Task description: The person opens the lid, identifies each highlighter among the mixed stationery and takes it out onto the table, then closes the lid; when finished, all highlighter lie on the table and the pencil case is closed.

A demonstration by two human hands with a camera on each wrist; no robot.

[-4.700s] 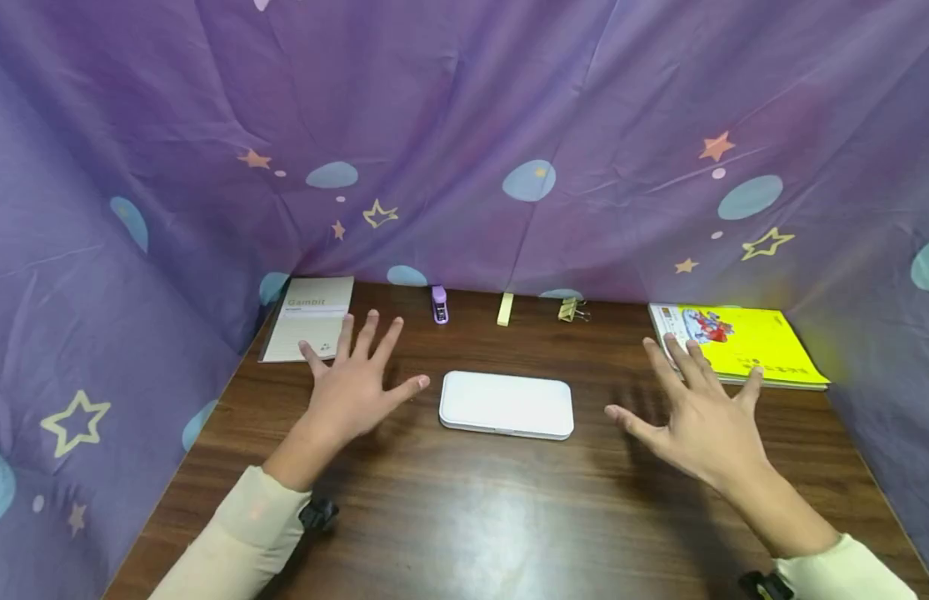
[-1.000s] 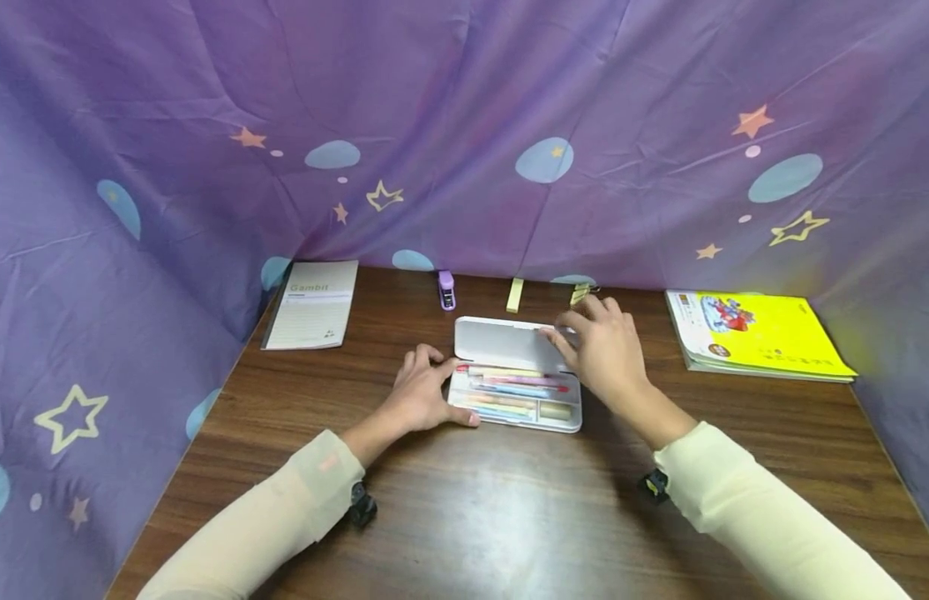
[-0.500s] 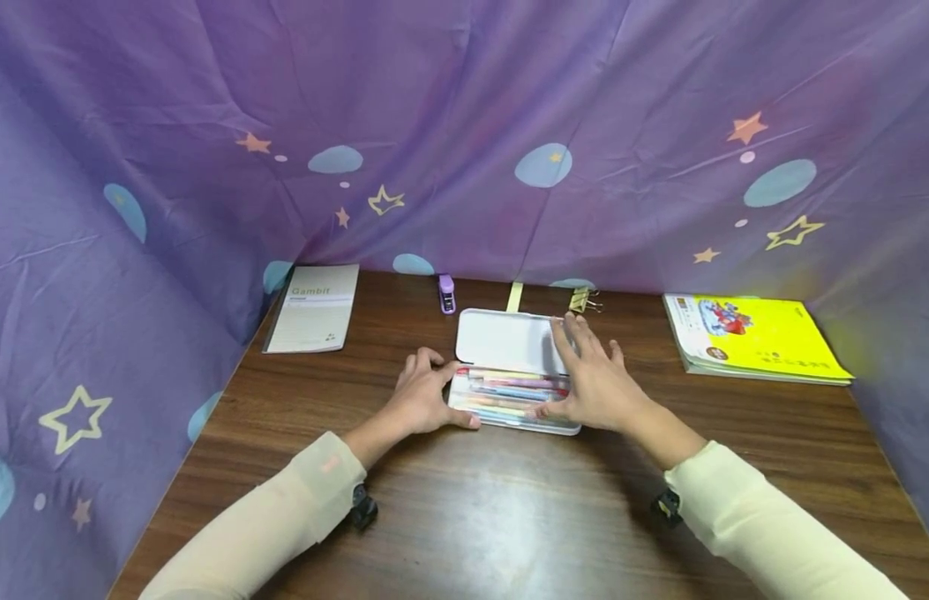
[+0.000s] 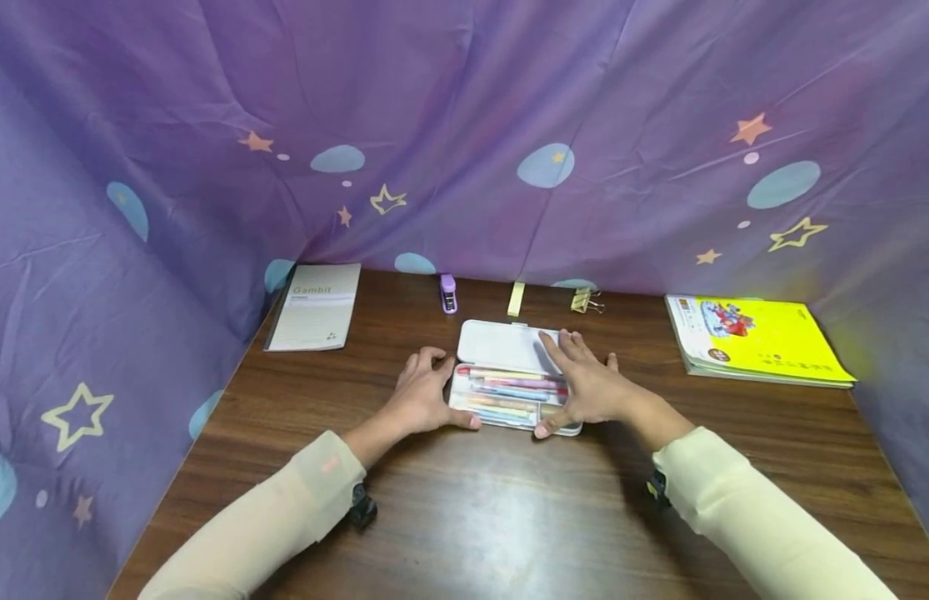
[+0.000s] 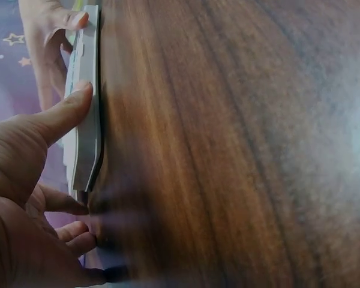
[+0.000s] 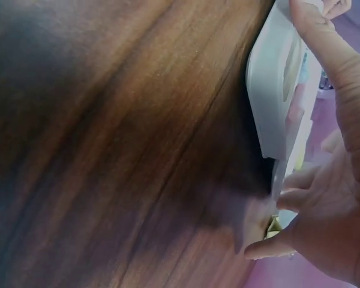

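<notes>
A white pencil case [image 4: 497,343] lies on the wooden table with its lid folded back, away from the person. Several pens [image 4: 512,383] in pale and bright colours fill its tray. At the case's left end, my left hand [image 4: 421,393] grips it, thumb on the front edge and fingers bent round the side. My right hand [image 4: 597,388] spreads over the right end: its thumb touches the front edge while straight fingers reach onto the lid, hiding that corner. The right wrist view shows the case's front wall [image 6: 269,84] beneath the right thumb.
Along the back stand a purple stapler [image 4: 449,294], a pale yellow strip [image 4: 516,298] and a gold binder clip [image 4: 584,300]. A beige notebook [image 4: 314,308] lies back left, yellow books [image 4: 771,337] back right. A purple curtain [image 4: 449,142] closes the back and sides.
The case was closed between two spread hands; now its lid is swung back and lies lower than half a second ago. My right hand has come down onto the case's right end.
</notes>
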